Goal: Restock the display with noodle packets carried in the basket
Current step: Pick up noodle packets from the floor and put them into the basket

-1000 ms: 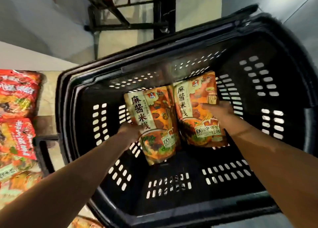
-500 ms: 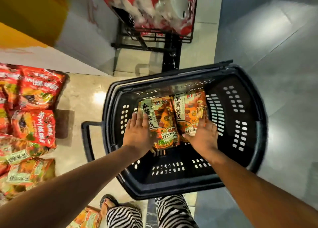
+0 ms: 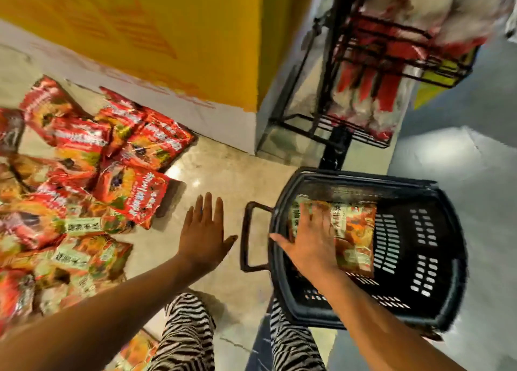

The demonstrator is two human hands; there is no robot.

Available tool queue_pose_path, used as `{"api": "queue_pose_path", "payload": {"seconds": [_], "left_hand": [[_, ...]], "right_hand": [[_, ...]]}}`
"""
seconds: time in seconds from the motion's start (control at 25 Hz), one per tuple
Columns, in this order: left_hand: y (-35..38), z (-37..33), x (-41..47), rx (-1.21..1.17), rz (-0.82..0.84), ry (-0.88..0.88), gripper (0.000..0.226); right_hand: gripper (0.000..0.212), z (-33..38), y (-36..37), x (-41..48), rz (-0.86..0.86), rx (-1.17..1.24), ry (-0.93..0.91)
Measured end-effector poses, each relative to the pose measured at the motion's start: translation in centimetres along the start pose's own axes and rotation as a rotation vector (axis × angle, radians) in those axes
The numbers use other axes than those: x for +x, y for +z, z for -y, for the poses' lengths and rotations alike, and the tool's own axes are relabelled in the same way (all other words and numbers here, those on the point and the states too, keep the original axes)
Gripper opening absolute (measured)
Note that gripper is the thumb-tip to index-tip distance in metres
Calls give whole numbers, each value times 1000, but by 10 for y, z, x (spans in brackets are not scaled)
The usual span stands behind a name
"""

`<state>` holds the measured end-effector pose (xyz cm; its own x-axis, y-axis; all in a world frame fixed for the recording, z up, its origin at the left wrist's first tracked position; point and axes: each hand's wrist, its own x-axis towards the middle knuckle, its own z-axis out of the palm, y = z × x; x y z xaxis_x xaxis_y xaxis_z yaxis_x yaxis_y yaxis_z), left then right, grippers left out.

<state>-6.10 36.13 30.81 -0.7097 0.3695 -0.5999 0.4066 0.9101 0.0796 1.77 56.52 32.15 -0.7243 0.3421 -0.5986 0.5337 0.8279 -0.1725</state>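
While the right hand [image 3: 307,242] is laid on the noodle packets [image 3: 355,236] with fingers spread and uncurled, nothing is pinched. These two glossy orange packets are seen side by side inside the black perforated plastic basket [image 3: 458,258], long axes running from its near wall to its far wall. Left of the basket's looped handle [image 3: 246,236], the left hand [image 3: 205,230] is held open, palm down, fingers straight.

Orange noodle packets [image 3: 354,236] flat in black basket [image 3: 419,319]

Shop: black shopping basket [image 3: 436,309], wire rack [image 3: 372,49] of packaged goods, floor-stacked noodle packets [image 3: 131,191].
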Motion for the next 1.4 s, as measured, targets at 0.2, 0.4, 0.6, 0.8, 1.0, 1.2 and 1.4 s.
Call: {"api": "queue_pose_path", "payload": {"seconds": [0.2, 0.4, 0.6, 0.8, 1.0, 1.2, 1.4], "left_hand": [[0, 137, -21, -35, 19, -106, 94], [8, 269, -41, -58, 19, -237, 97], [23, 350, -57, -121, 38, -370, 97], [73, 379, -45, -177, 77, -484, 98], [150, 395, 17, -242, -17, -531, 101], [242, 420, 107, -320, -130, -571, 103], [302, 446, 168, -342, -327, -514, 103]], "right_hand": [[99, 124, 29, -4, -27, 3, -49], [96, 233, 63, -1, 59, -14, -54], [97, 301, 83, 17, 165, 44, -8], [98, 326, 128, 67, 211, 84, -14], [100, 337, 215, 167, 250, 122, -35], [78, 351, 298, 270, 281, 846, 258], [40, 351, 371, 345, 456, 1265, 333]]}}
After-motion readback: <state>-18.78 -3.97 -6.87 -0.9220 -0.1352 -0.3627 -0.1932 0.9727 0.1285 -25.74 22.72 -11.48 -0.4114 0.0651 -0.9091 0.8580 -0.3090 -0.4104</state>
